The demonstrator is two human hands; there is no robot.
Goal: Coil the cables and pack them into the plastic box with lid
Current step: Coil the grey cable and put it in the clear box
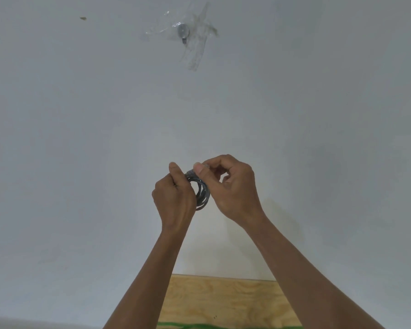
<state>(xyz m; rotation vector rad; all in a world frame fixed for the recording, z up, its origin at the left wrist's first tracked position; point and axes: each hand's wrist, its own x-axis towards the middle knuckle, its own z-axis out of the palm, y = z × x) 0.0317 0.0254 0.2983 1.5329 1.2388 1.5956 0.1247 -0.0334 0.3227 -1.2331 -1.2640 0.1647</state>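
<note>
Filling most of the view, one pale wall [81, 138] is seen, bare and wide on both sides of the hands. One wooden board [223, 302] is cut off at the bottom edge and partly hidden by two forearms. The left hand [173, 198] is clamped on one small grey coiled cable [203, 194]; the right hand [233, 186] pinches its plug end. One taped metal hook [183, 33] is blurred.
</note>
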